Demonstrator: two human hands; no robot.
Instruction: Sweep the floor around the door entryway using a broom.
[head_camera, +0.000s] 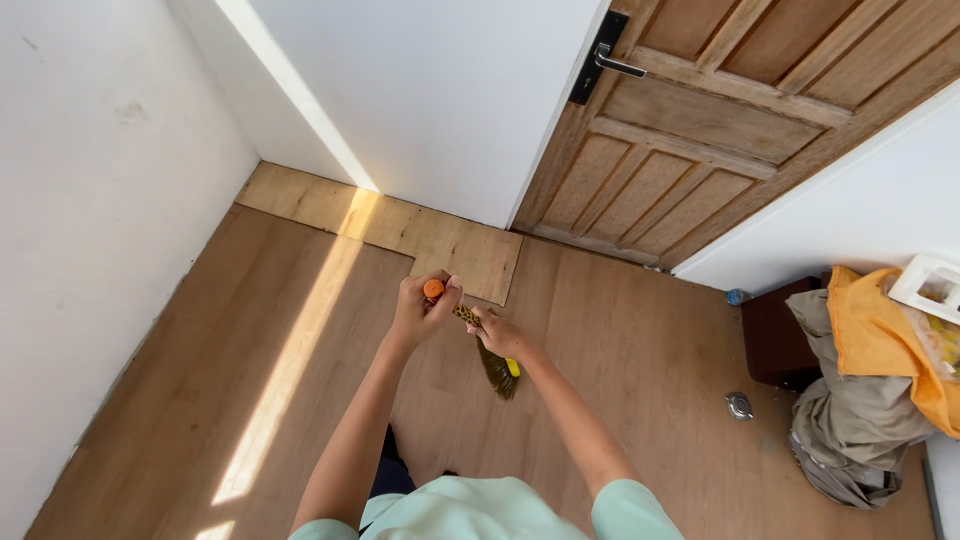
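Broom (490, 350), a short hand one with an orange cap and a yellow-patterned handle, sits in both of the person's hands over the wooden floor (640, 350), not far from the paler strip of boards along the far wall. The left hand (425, 308) wraps the top of the handle, fingers pressed tight around it just below the cap. The right hand (497, 333) grips lower down, fingers curled shut on the handle just above the dark bristles, which point down at the floor.

From where I stand this looks like the middle of a sweeping stroke, with the bristles low and close to the boards near the middle of the floor. A further stroke would call for keeping both grips firm and drawing the bristles flat across the boards.

Off toward the right edge of the floor lies a heap of grey and orange cloth (865, 400), with a small round metal drain cover (739, 405) just beside it. A panelled wooden door (720, 130) stands at the far side.
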